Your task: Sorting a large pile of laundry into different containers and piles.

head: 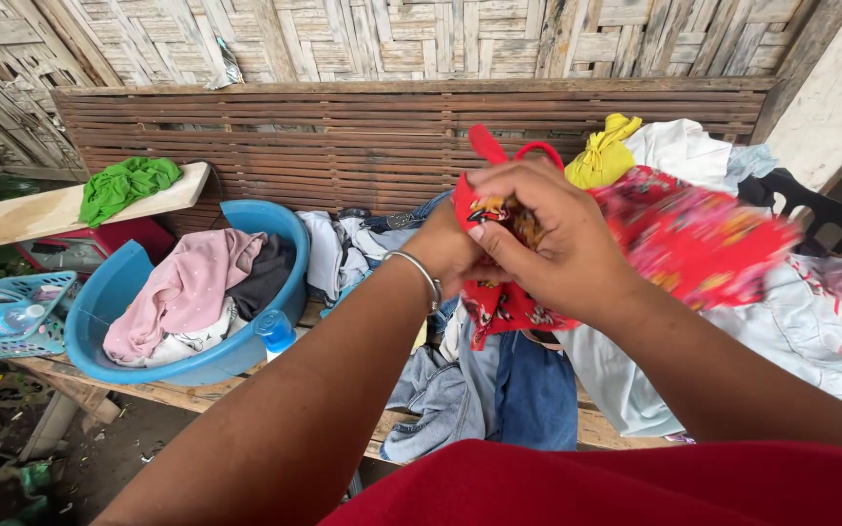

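Observation:
Both my hands hold a red patterned garment (694, 234) up in front of me, above a heap of clothes. My right hand (557, 244) grips the bunched cloth at its top, fingers curled over it. My left hand (445, 248), with a silver bangle on the wrist, sits behind the right and pinches the same cloth. The garment's far end is blurred and hangs out to the right. Red straps stick up above my fingers.
A blue plastic basin (109, 302) with pink, dark and white clothes stands at left on a wooden bench (158, 392). Jeans and pale garments (499, 390) pile under my hands. A green cloth (127, 185) lies on a plank, a turquoise basket (12, 317) far left, a slatted wall behind.

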